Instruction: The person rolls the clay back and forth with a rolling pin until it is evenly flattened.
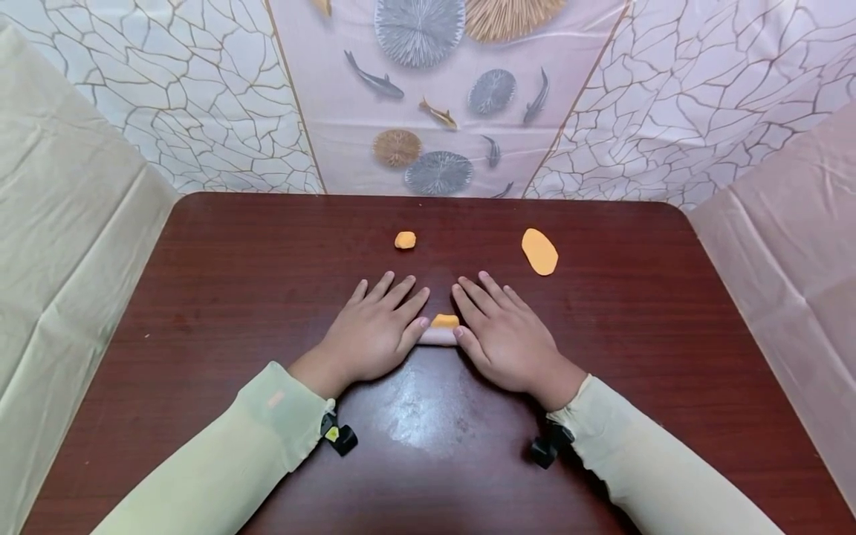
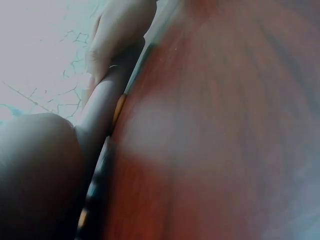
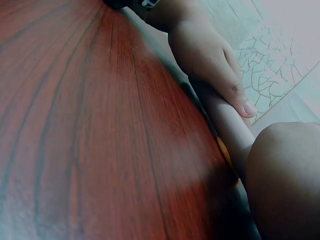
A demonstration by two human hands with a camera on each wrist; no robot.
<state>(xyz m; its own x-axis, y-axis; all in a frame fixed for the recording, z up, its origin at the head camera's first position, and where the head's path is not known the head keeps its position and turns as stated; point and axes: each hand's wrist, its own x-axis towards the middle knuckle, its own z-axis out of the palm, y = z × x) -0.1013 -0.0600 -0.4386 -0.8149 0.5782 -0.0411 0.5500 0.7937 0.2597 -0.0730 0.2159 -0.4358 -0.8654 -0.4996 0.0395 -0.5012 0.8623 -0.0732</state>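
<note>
- At 12 o'clock, the background is filled by a patterned cloth point(image 1: 428, 96), printed with fish and round leaf-like shapes between 2 panels of brown crackle lines; plain sheets are hung at 9 o'clock point(image 1: 73, 275) and 3 o'clock point(image 1: 796, 223).
- A dark red-brown table point(image 1: 655, 334) is seen below, with wood grain shown in both wrist views.
- Near its middle — taken as the clock's centre — a pale roller point(image 1: 438, 337) is laid crosswise, its ends hidden by the hands in the head view.
- An orange dough-like piece point(image 1: 445, 321) is pinned beneath the roller, with part exposed on the 12 o'clock side.
- At 9 o'clock, the left hand point(image 1: 370, 327) is laid over the roller, its fingers straight and spread, pointed toward 1 o'clock.
- At 3 o'clock, the right hand point(image 1: 508, 334) is rested likewise — fingers extended, pointed toward 11 o'clock.
- A small orange lump point(image 1: 405, 240) is placed at 11 o'clock, and a flat orange oval point(image 1: 539, 252) at 2 o'clock, both well apart from the roller.
- Pale sleeves are seen at 8 o'clock point(image 1: 227, 438) and 4 o'clock point(image 1: 655, 453); a black device point(image 1: 343, 440) is worn at the left cuff, and another point(image 1: 545, 452) at the right.
</note>
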